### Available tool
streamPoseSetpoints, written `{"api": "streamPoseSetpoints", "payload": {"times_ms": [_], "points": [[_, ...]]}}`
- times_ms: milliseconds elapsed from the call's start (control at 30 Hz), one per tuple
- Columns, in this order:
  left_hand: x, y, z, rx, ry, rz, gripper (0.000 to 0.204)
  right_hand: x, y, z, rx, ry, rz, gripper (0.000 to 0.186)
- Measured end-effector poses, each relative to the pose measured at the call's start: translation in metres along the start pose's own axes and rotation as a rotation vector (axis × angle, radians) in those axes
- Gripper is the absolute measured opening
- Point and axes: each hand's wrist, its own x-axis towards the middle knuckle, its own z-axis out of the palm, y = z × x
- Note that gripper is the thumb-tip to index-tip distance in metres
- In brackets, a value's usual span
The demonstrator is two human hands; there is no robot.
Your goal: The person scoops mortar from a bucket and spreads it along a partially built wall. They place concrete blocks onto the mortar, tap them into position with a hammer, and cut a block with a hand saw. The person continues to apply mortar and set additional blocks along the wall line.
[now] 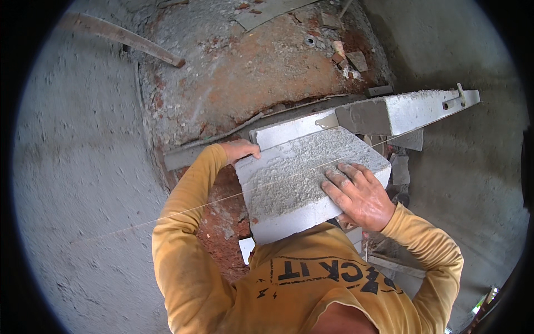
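Note:
A large pale grey block (286, 183) with a rough, grainy top lies across the middle, close to my torso. My left hand (238, 149) grips its far left corner with bent fingers. My right hand (361, 195) presses on the right part of it, fingers bent over the top; the thumb is hard to make out. A thin taut string (128, 228) crosses diagonally above the block. Just behind, another white block (282, 129) stands with a small metal piece at its end, and a longer run of blocks (417, 114) extends rightward.
Grey rendered walls (72, 145) (456, 167) rise on both sides. Beyond the blocks is a rough floor (233, 67) with rubble (356, 60). A wooden board (133, 39) slants at the upper left. Broken red brickwork (219, 228) shows below the held block.

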Motion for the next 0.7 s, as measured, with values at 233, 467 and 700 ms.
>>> {"api": "streamPoseSetpoints", "payload": {"times_ms": [233,467,700], "points": [[0.000,0.008,0.000,0.105,0.040,-0.022,0.055,0.002,0.000,0.000,-0.010,-0.001,-0.008,0.074],[0.018,-0.008,-0.004,0.226,0.065,0.050,0.049,0.000,0.000,0.001,0.012,0.012,-0.003,0.080],[-0.002,-0.069,0.074,-1.137,0.433,0.356,0.052,0.004,0.000,0.002,0.004,0.023,-0.028,0.079]]}}
